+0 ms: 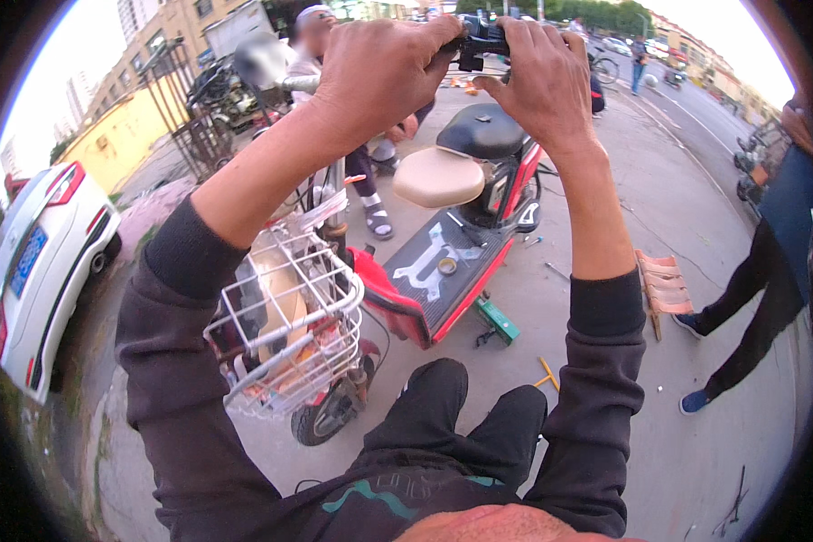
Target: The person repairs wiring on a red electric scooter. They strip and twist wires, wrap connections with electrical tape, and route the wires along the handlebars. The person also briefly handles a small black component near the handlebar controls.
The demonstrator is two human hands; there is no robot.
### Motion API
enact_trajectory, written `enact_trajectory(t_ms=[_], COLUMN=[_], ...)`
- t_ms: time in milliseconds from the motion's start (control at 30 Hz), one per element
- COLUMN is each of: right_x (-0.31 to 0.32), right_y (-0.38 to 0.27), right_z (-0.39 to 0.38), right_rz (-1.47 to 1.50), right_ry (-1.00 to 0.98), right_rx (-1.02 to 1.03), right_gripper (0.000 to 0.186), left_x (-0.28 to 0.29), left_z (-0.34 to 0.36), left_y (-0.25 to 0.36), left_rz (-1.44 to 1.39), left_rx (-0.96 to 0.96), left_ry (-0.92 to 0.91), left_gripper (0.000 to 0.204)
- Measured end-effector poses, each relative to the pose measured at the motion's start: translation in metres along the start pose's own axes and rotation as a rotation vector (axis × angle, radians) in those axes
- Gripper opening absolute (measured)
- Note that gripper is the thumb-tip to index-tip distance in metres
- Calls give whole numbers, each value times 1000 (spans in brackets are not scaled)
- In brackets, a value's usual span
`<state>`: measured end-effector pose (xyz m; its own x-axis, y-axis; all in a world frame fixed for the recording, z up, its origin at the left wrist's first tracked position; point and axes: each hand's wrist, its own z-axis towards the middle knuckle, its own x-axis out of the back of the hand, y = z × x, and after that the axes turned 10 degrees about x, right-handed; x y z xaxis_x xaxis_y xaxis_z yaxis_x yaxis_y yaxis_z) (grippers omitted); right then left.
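Observation:
Both my arms are raised in front of me. Between the hands, at the top of the head view, is a small black device [481,38] whose exact kind I cannot make out. My left hand [379,77] grips its left side with bent fingers. On its right side, my right hand [546,86] holds it with the thumb below. Beyond and below the hands stands a red electric scooter [384,307] with a black seat [481,131], a beige seat pad [438,177] and a white wire basket [289,316] filled with things. A roll of tape [447,266] lies on its footboard.
A green tool or box [497,321] and a yellow T-handled tool [547,373] lie on the pavement. A slatted wooden stool [666,285] is at right, beside a standing person [768,244]. Another person [361,172] sits behind the scooter. A white car [50,271] is parked left.

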<state>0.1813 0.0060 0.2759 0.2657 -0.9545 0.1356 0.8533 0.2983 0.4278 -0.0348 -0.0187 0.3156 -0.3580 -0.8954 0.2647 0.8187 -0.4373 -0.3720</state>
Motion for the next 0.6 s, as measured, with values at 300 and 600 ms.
enact_trajectory(t_ms=[300, 600], right_x=[-3, -9], right_y=[3, 4], right_z=[-7, -5], right_rz=[77, 30], right_ry=[46, 27], right_rx=[-8, -29], right_gripper=[71, 70], left_x=[-6, -3], left_z=[2, -3], left_y=[14, 17], left_rz=[-257, -353], left_rx=[118, 218], left_ry=[31, -3], left_gripper=[15, 18])
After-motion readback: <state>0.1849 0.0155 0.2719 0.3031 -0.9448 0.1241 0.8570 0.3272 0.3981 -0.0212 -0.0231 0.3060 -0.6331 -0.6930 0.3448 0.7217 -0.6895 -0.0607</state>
